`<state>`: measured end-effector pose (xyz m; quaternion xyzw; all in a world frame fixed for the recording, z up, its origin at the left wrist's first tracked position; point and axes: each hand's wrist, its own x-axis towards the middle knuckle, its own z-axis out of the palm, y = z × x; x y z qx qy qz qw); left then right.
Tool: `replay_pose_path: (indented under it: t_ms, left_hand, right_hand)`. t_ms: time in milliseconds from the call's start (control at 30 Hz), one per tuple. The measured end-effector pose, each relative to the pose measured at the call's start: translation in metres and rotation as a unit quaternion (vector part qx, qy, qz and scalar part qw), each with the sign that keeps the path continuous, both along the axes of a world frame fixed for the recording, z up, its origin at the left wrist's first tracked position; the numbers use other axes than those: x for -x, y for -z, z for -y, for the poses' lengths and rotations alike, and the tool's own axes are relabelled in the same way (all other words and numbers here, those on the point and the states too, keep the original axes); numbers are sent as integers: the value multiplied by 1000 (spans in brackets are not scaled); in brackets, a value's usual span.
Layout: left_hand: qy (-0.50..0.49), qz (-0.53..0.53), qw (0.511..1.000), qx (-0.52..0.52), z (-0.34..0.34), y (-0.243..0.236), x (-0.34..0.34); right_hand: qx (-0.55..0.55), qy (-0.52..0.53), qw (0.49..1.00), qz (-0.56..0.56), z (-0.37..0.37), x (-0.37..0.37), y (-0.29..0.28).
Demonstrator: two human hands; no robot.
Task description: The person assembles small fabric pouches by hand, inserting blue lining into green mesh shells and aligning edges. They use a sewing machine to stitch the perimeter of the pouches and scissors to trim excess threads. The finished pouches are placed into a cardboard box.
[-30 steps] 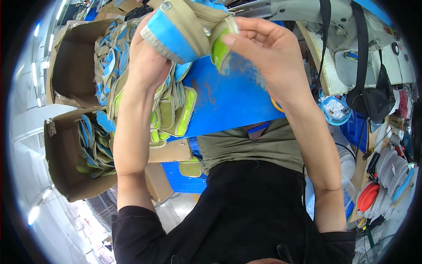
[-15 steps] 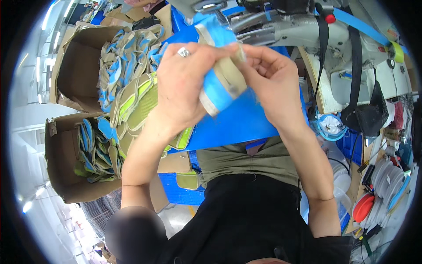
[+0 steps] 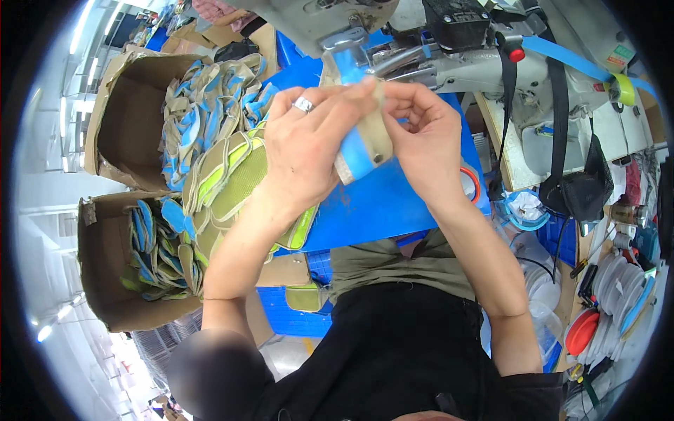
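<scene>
My left hand (image 3: 305, 140), wearing a silver ring, is closed on a blue and beige fabric piece (image 3: 359, 151) with a pale edge, its fingertips near the piece's upper part. My right hand (image 3: 425, 133) grips the same piece from the right, fingers curled and partly hidden behind it. The piece lies just in front of a sewing machine (image 3: 456, 63), its upper end close to the metal parts around the needle area; whether it touches them I cannot tell. Below and left of my hands is a pile of olive and lime padded pieces (image 3: 232, 175) on the blue work surface (image 3: 368, 210).
Two cardboard boxes (image 3: 98, 252) stand at the left, the lower holding fabric pieces. Blue-beige pieces (image 3: 189, 112) are heaped beside the upper one. Red-handled scissors (image 3: 474, 184) lie right of my hands, near hanging black straps (image 3: 558, 126). A person in pink (image 3: 214, 10) is at the top.
The fabric piece, held higher and wider open a second ago, is now lower, before the machine. My left hand has moved right and turned back-up. The view now shows more of the machine.
</scene>
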<state>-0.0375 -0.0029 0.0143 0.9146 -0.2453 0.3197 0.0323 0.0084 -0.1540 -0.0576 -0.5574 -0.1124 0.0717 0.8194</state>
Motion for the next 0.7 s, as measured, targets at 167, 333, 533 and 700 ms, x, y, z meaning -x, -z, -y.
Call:
replay_pose_path:
  t_ms: [167, 333, 533, 700]
  left_hand:
    - [5, 12, 1000, 10, 4, 10, 8]
    - [7, 7, 1000, 19, 8, 6, 10]
    - [-3, -28, 999, -15, 5, -5, 6]
    - [11, -47, 999, 15, 5, -10, 1]
  right_hand:
    - [6, 26, 997, 75, -5, 0, 10]
    - [12, 43, 995, 92, -5, 0, 12]
    - [-11, 82, 994, 66, -11, 3, 9]
    - [-4, 122, 991, 58, -20, -2, 3]
